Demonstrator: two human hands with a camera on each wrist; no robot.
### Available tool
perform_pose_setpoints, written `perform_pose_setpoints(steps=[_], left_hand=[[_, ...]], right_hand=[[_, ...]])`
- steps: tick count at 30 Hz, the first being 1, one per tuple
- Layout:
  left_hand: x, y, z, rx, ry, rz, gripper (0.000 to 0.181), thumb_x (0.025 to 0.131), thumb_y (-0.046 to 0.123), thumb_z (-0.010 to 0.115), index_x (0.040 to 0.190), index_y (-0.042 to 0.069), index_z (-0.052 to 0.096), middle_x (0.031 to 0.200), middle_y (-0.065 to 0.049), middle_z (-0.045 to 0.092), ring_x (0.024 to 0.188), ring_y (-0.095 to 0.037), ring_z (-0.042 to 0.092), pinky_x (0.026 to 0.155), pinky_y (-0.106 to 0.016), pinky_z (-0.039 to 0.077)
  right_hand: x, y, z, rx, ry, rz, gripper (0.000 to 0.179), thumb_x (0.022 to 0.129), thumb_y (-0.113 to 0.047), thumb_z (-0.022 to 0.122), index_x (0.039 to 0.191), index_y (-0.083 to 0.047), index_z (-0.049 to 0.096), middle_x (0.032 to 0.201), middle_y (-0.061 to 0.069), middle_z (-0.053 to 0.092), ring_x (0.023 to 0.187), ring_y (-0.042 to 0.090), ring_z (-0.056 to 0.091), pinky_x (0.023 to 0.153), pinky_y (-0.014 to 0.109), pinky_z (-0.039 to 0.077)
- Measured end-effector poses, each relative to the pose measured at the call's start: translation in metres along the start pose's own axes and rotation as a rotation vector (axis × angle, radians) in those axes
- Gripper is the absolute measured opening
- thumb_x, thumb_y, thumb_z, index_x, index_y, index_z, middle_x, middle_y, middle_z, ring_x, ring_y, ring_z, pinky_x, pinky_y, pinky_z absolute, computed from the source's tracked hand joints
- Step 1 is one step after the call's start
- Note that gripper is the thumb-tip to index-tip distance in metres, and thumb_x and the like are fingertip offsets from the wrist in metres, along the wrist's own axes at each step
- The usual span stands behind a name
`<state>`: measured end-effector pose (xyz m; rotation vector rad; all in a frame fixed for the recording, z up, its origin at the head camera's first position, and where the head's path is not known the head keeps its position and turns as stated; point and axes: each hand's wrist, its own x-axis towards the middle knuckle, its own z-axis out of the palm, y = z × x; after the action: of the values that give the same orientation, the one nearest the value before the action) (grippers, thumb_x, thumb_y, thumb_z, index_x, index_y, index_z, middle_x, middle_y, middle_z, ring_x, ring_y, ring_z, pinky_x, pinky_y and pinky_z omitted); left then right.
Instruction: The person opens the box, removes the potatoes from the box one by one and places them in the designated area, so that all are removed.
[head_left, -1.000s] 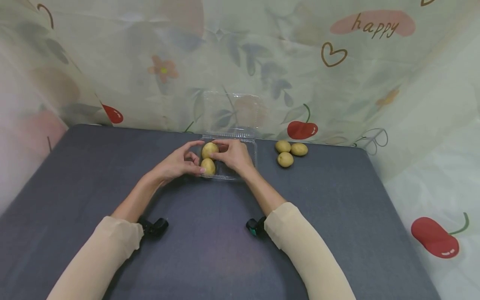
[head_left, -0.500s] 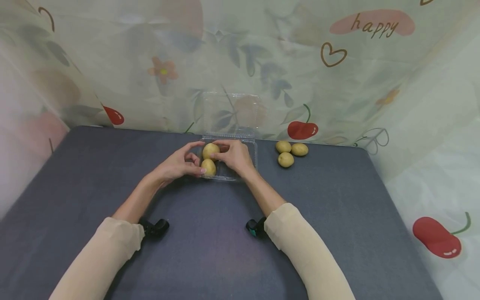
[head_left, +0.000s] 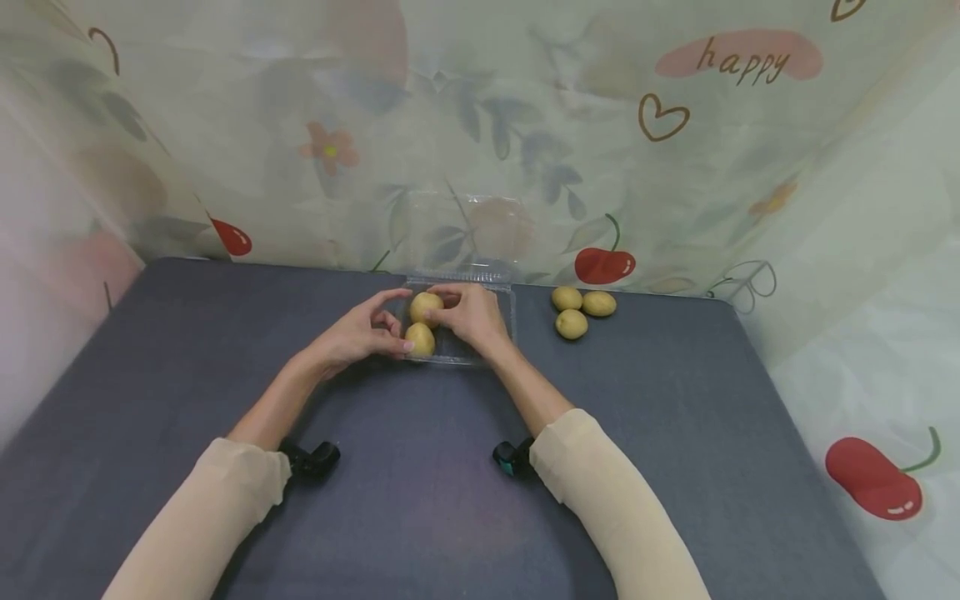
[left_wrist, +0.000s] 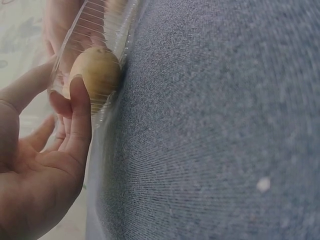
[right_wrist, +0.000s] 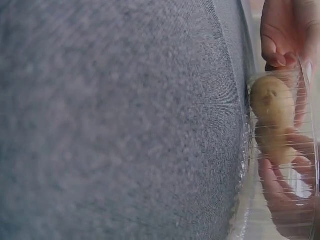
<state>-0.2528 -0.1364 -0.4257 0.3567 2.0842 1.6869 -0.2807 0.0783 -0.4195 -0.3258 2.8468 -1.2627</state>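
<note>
A clear hinged plastic box (head_left: 467,360) stands with its lid raised at the table's back edge. Two potatoes sit along its left side, a rear potato (head_left: 425,307) and a front potato (head_left: 420,340). My right hand (head_left: 471,315) reaches into the box and grips the rear potato between thumb and fingers. At the box's left side, my left hand (head_left: 351,335) holds the wall, thumb near the front corner and index finger near the back one. The left wrist view shows a potato (left_wrist: 97,75) through the ribbed wall, with left-hand fingertips against the outside.
Three loose potatoes (head_left: 572,324) lie together right of the box on the dark grey tabletop (head_left: 420,500). A patterned curtain (head_left: 285,192) hangs directly behind the table's back edge. Black wrist cameras (head_left: 313,459) sit below both wrists.
The head view has tilted slightly, so the scene sits a little lower in the frame. Both hands keep nearly the same pose. The loose potatoes have not moved.
</note>
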Motion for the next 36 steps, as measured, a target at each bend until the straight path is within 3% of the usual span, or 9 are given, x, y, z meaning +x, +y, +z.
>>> perform_pose_setpoints(steps=[10, 17, 23, 26, 36], left_hand=[[-0.002, 0.001, 0.001, 0.002, -0.005, 0.000, 0.090, 0.086, 0.009, 0.079, 0.157, 0.015, 0.024, 0.094, -0.013, 0.056, 0.083, -0.030, 0.065, 0.081, -0.042, 0.056], [0.001, 0.000, 0.001, 0.000, -0.007, 0.008, 0.090, 0.086, 0.009, 0.079, 0.157, 0.014, 0.025, 0.092, -0.012, 0.055, 0.083, -0.028, 0.064, 0.081, -0.042, 0.057], [0.000, 0.001, 0.002, 0.000, -0.004, 0.007, 0.090, 0.085, 0.009, 0.080, 0.156, 0.015, 0.025, 0.092, -0.011, 0.052, 0.082, -0.027, 0.063, 0.081, -0.041, 0.057], [-0.001, 0.001, 0.002, 0.007, 0.000, 0.007, 0.089, 0.085, 0.010, 0.080, 0.156, 0.016, 0.026, 0.092, -0.011, 0.052, 0.082, -0.026, 0.063, 0.081, -0.042, 0.057], [0.001, 0.001, 0.002, 0.008, 0.005, -0.002, 0.088, 0.085, 0.008, 0.080, 0.154, 0.012, 0.026, 0.093, -0.012, 0.053, 0.083, -0.026, 0.063, 0.082, -0.043, 0.057]], right_hand=[[-0.005, 0.001, -0.014, -0.012, 0.019, 0.021, 0.034, 0.083, -0.032, 0.083, 0.115, -0.025, 0.076, 0.100, -0.001, 0.075, 0.093, 0.013, 0.070, 0.065, 0.025, 0.050], [-0.008, 0.007, -0.023, 0.119, -0.023, -0.028, 0.032, 0.086, -0.020, 0.080, 0.117, -0.021, 0.075, 0.110, 0.003, 0.074, 0.102, 0.016, 0.069, 0.069, 0.026, 0.054], [-0.011, 0.010, -0.029, 0.306, -0.113, -0.042, 0.036, 0.090, -0.009, 0.075, 0.125, -0.011, 0.070, 0.121, 0.011, 0.068, 0.089, 0.025, 0.071, 0.075, 0.044, 0.059], [-0.013, 0.013, -0.033, 0.376, -0.160, -0.056, 0.039, 0.093, -0.008, 0.071, 0.131, -0.009, 0.066, 0.126, 0.011, 0.065, 0.094, 0.025, 0.070, 0.081, 0.050, 0.057], [-0.019, 0.018, -0.044, 0.434, -0.180, -0.083, 0.040, 0.098, -0.012, 0.065, 0.138, -0.007, 0.060, 0.128, 0.011, 0.062, 0.109, 0.026, 0.064, 0.088, 0.053, 0.054]])
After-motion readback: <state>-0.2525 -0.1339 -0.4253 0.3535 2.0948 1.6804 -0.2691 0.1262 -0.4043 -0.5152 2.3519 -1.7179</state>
